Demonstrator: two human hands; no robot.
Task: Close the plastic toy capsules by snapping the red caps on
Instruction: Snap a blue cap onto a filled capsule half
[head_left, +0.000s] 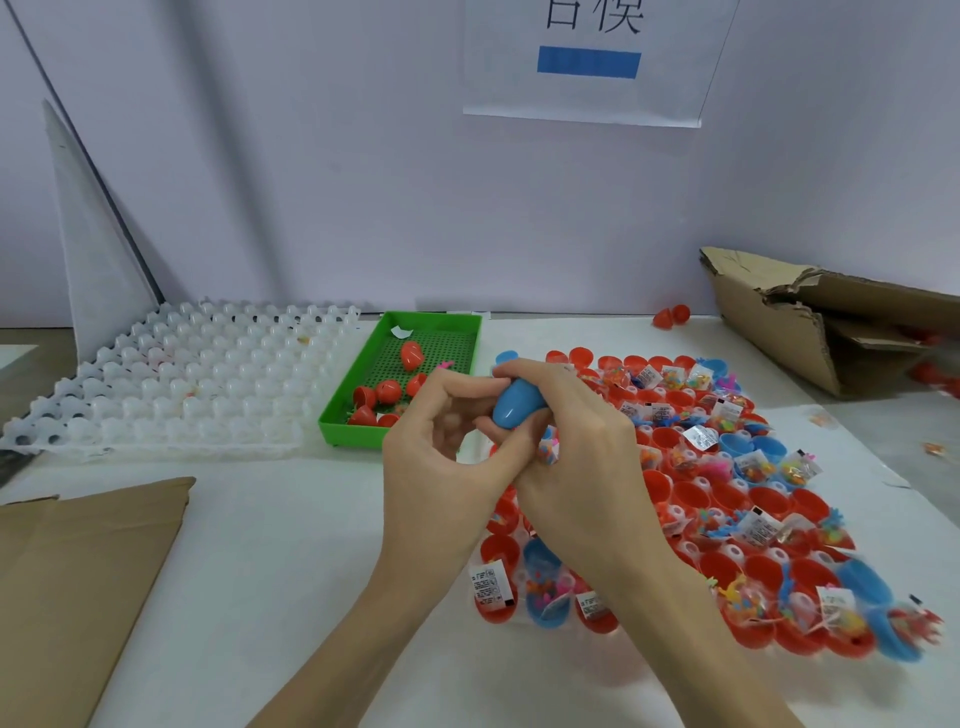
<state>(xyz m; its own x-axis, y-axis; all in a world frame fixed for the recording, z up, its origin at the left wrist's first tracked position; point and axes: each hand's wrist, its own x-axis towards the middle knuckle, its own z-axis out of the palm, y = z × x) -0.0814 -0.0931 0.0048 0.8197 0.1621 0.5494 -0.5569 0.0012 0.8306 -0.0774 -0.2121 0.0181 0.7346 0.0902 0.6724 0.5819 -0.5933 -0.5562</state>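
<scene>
Both hands meet above the white worktop (311, 545). The right hand (566, 457) grips a smooth, glossy blue capsule (511, 408), rounded end pointing near-left, long axis slanting far-right. The left hand (441, 441) curls fingers beside it, touching.

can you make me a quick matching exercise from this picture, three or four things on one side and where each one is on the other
Things:
1. blue capsule
2. green tray
3. white egg-style tray
4. torn cardboard box

Places:
A. far right of the table
B. left of the green tray
C. held in both hands
D. between the white tray and the sheet of open capsules

Pairs: 1-C, 2-D, 3-B, 4-A
</scene>
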